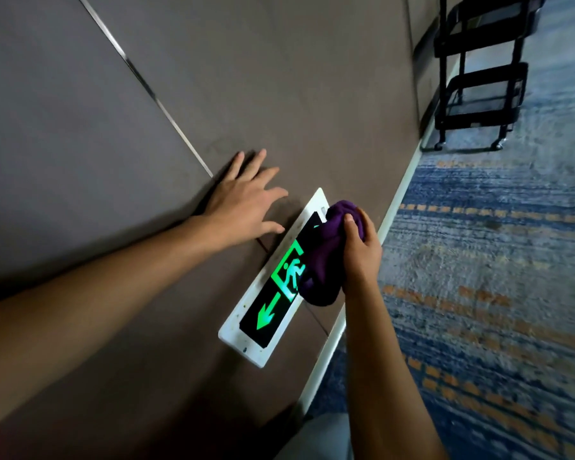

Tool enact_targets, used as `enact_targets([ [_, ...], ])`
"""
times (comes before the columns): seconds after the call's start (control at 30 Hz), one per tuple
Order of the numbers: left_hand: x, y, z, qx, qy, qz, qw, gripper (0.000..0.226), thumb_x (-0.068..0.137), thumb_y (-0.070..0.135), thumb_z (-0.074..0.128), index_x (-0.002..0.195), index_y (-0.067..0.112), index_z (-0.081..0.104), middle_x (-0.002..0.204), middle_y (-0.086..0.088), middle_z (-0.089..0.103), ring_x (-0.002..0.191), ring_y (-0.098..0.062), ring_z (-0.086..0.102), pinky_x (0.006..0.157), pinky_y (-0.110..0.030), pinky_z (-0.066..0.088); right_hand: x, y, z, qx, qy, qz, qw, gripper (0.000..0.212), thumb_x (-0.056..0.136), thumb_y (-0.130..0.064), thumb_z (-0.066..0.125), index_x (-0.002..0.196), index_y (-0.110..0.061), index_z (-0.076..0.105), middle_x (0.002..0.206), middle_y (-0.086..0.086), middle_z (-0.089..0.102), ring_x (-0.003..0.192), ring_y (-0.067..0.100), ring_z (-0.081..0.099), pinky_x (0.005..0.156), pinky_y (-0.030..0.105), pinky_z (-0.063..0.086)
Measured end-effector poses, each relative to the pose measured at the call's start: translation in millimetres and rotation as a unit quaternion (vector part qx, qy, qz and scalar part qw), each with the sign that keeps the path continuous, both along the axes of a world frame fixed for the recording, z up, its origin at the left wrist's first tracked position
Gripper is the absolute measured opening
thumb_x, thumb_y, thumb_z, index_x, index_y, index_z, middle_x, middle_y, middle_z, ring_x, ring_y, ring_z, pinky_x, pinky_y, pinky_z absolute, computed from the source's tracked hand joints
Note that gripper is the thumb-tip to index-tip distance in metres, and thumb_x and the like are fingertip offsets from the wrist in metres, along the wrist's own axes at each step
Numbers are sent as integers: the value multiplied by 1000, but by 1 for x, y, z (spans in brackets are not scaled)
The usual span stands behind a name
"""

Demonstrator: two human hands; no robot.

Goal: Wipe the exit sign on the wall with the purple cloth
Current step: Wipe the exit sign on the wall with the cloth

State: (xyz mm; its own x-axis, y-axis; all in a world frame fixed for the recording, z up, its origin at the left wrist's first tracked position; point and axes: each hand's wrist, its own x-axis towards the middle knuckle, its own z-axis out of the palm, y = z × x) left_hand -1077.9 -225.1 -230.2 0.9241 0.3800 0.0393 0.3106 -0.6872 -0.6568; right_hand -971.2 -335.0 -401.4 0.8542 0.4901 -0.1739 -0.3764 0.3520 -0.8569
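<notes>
The exit sign is a white-framed black panel with a glowing green running figure and arrow, set low on the brown wall. A bunched purple cloth is pressed on the sign's upper half and hides that part. My right hand is shut on the cloth from the right. Spread flat with fingers apart, my left hand rests on the wall just above and left of the sign.
The brown panelled wall has thin metal joint strips and a white skirting along its base. Blue and orange patterned carpet covers the floor on the right. A black wheeled cart stands by the wall further along.
</notes>
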Motion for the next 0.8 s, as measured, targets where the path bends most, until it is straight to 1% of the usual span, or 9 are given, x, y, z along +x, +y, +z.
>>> enact_targets([
  [0.07,-1,3,0,13,7,-1,1000,76,82,73,60,146,34,51,165,-7,32,158,-34,3,126,-56,0,9,3,-4,11,17,-22,1000,36,99,-32,63,134,-25,66,132,-1,70,123,16,65,114,43,48],
  [0.13,2,5,-1,48,43,14,998,78,83,77,53,149,35,48,166,-7,31,158,-35,2,125,-57,-2,17,6,-5,17,16,-22,999,38,99,-32,62,136,-23,64,134,-1,69,125,16,64,114,41,48],
  [0.27,16,9,-6,78,70,26,994,85,82,82,47,151,31,47,166,-6,30,158,-35,4,125,-58,-4,31,13,-10,35,13,-30,999,36,100,-32,61,135,-24,64,131,-2,70,120,11,66,105,29,51],
  [0.37,28,18,-5,126,95,20,987,110,69,97,37,155,28,39,168,-10,24,157,-40,2,125,-58,-1,36,25,-9,41,5,-40,998,34,102,-24,60,135,-14,64,133,5,69,125,19,64,111,33,49],
  [0.47,40,17,-2,164,135,20,977,130,57,106,21,160,27,27,170,-12,14,156,-43,-2,124,-60,-1,43,31,-3,33,20,-39,998,33,101,-26,60,133,-16,66,131,2,71,123,15,64,109,29,48],
  [0.53,44,18,-3,190,162,32,968,131,57,105,25,162,26,21,171,-12,8,156,-43,-6,123,-61,-1,51,37,-2,26,7,-39,999,35,102,-29,60,135,-20,65,134,0,69,124,12,63,108,26,47],
  [0.6,47,18,-2,197,183,45,962,129,61,102,33,162,25,17,171,-12,4,156,-43,-8,123,-61,-2,59,46,-4,23,-11,-19,1000,36,103,-25,58,138,-19,62,139,3,66,129,15,60,113,29,44],
  [0.67,50,19,-2,188,176,44,965,125,64,99,41,162,26,17,172,-10,3,156,-41,-9,124,-60,-3,63,56,-7,29,-20,-3,999,36,104,-18,56,140,-16,60,142,7,63,132,19,58,116,30,41],
  [0.8,53,20,-2,190,161,60,967,116,71,90,51,162,26,19,172,-9,3,157,-39,-9,125,-59,-2,62,82,-13,39,-14,13,999,36,104,-15,56,140,-15,60,141,6,64,131,17,57,112,23,40],
])
